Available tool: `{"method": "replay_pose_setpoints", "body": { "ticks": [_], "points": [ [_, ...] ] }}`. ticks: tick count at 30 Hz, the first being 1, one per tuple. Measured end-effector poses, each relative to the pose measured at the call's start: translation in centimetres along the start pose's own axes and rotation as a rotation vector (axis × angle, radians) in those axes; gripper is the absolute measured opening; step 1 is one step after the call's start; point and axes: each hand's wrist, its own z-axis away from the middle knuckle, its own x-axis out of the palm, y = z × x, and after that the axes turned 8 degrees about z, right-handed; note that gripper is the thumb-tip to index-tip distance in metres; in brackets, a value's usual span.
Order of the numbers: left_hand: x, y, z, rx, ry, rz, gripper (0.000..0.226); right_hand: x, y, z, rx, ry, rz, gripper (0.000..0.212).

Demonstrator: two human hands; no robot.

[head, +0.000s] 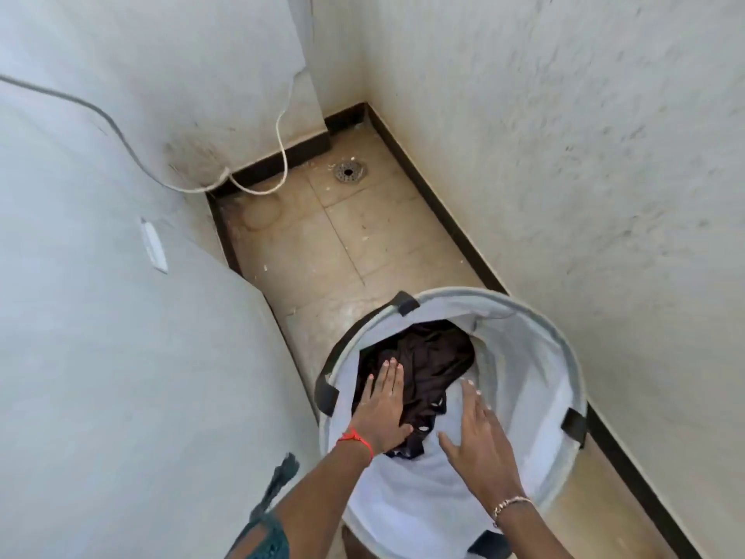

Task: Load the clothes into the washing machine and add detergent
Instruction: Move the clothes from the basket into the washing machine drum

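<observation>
On a narrow tiled floor (342, 244) between white walls stands a hamper (564, 357), dark clothes (431, 357) heaped inside. Both hands reach in flat, holding nothing; the left hand (383, 401) lies over the clothes, the right hand (479, 433) just beside.

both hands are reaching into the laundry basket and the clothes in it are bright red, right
Not red. The head view shows the left hand and right hand reaching into the laundry basket, but the clothes in it are dark, nearly black.

A round grey laundry basket (532, 365) is stood on the beige tiled floor (350, 244), where a metal drain (350, 171) is set and a white cable (258, 190) is looped.
</observation>
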Motion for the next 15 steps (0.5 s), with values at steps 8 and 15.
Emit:
{"method": "replay_pose_setpoints", "body": {
  "ticks": [8,15],
  "points": [
    [8.2,-6.1,-8.8,-0.022,0.031,-0.156,0.126,12.0,3.4,-8.0,-0.068,0.027,0.151,0.097],
    [12.7,-8.5,-13.9,-0.116,0.071,-0.319,0.145,17.9,4.1,-13.7,-0.146,-0.020,0.270,0.104]
  ]
}}
